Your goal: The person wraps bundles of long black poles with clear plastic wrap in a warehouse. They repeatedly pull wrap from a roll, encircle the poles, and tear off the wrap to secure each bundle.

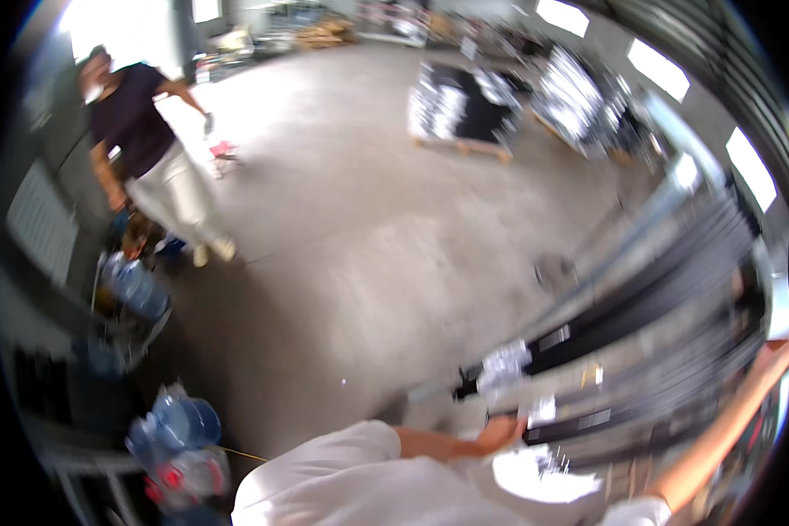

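Along the right-hand edge of the concrete floor [351,193], long black bars lie in two blurred groups, running obliquely from the lower middle of the view toward the upper right; what carries them cannot be made out. The far group of black bars [587,326] lies beside a pale grey-blue rail [662,210], and its near end bears a crumpled wrap of clear film [504,364]. The near group of black bars [570,428] ends at the person's left hand [501,433], which is at the tip of these bars; whether its grip is clamped on them or merely touching cannot be told. The right hand [782,347] is well apart from the left, arm extended, at the lower end of a pale upright part [778,302]; blur and the rim of the view leave its grip undetermined. Bright white sheeting [543,478] is observed just below the left hand. At the left edge of the floor stands another person [140,110] in a dark top and light trousers. Nearer on that side are a blue water bottle [140,291], a second bluish bottle [188,422] and a clear container with red parts [203,475]. Toward the far edge, a black film-wrapped load [478,105] rests on a wooden pallet [469,148].
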`<state>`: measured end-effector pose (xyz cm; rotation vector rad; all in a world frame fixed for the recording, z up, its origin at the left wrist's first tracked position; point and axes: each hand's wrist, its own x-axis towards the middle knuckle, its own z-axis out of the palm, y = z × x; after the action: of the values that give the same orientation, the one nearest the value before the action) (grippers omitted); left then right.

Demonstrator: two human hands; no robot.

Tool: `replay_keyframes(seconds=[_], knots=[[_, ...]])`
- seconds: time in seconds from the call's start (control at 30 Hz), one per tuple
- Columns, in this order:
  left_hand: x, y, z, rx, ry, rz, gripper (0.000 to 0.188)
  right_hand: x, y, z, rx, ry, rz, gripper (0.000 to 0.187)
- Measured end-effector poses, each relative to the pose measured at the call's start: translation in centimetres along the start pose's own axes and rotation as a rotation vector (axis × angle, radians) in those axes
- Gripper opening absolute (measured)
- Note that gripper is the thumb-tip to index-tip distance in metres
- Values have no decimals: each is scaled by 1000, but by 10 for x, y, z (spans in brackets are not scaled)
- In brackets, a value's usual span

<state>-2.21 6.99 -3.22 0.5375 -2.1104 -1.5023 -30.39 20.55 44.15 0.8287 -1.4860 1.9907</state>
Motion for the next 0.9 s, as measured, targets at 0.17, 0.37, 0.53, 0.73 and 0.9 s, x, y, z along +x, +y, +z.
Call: replay_keyframes(seconds=[0.17,0.37,0.53,0.73,0.9], knots=[[7,11,-22,-47,8,-120,37,-285,-28,49,647,-106,678,72],[9,17,-26,-84,-129,-79,41,-456,13,7,709,322,1006,73],[7,26,-35,-114,-106,-14,36,-497,14,13,921,258,900,74],[3,34,-36,-266,-157,-17,33,-499,28,29,928,331,870,73],[-4,28,-39,-545,-253,-31,21,-512,36,22,913,274,829,73]])
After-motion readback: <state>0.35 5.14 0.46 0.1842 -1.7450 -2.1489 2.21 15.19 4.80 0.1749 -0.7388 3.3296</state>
